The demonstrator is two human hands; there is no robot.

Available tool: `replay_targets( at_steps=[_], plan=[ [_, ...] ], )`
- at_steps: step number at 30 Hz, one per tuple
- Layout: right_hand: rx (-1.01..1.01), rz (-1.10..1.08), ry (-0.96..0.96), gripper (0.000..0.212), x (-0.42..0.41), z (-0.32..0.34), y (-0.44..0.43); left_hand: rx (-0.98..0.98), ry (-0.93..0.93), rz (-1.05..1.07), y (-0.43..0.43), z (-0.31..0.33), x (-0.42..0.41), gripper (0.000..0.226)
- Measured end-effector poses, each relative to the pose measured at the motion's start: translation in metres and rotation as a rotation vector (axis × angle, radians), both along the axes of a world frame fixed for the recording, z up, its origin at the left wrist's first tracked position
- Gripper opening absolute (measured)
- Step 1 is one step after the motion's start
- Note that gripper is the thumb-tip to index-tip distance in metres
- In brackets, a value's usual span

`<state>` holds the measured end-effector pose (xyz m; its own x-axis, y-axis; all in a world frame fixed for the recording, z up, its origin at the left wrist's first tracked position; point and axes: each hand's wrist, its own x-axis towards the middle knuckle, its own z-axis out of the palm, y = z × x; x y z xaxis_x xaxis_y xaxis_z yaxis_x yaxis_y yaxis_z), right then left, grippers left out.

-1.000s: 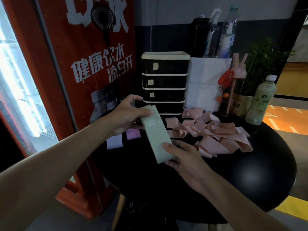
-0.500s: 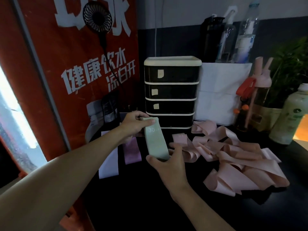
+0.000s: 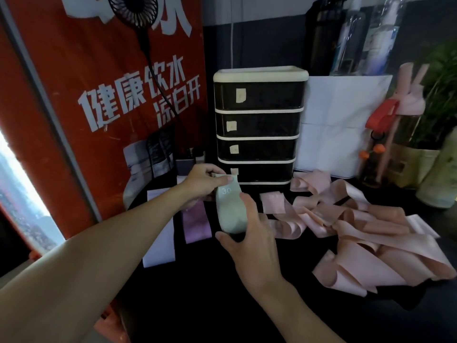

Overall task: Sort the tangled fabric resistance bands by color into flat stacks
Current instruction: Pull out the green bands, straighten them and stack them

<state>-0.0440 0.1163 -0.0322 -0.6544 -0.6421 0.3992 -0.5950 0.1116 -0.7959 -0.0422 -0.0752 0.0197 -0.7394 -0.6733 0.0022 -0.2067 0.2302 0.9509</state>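
Observation:
A pale green band (image 3: 230, 209) marked "30" is held between both hands just above the black table (image 3: 197, 293). My left hand (image 3: 204, 180) pinches its far end, thumb on top. My right hand (image 3: 249, 241) grips its near end from the right side. Left of it a purple band (image 3: 196, 222) and a white band (image 3: 160, 246) lie flat side by side on the table. To the right, several pink bands (image 3: 358, 229) lie in a tangled heap.
A black four-drawer organiser (image 3: 259, 125) stands right behind the green band. A white box (image 3: 343, 125), bottles (image 3: 437, 177) and a plant (image 3: 442, 100) line the back right. A red vending machine (image 3: 86, 95) with a clip fan borders the table's left side.
Both hands have carried the green band away from me toward the drawer organiser and lowered it beside the purple band. The camera moved closer to the table.

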Motion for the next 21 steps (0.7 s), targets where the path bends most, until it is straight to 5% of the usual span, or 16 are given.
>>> replay_targets(
  at_steps=[8, 17, 21],
  plan=[
    [0.046, -0.017, 0.009, 0.061, -0.006, -0.004, 0.000, -0.221, -0.123, -0.048, -0.006, -0.002, -0.006, 0.026],
    [0.019, -0.022, 0.005, 0.057, -0.008, -0.004, -0.001, -0.923, -0.180, -0.034, 0.002, 0.015, 0.015, 0.037],
    [0.025, -0.008, -0.011, 0.060, -0.009, -0.004, -0.001, -0.899, -0.238, -0.197, 0.008, 0.017, 0.032, 0.026]
  ],
)
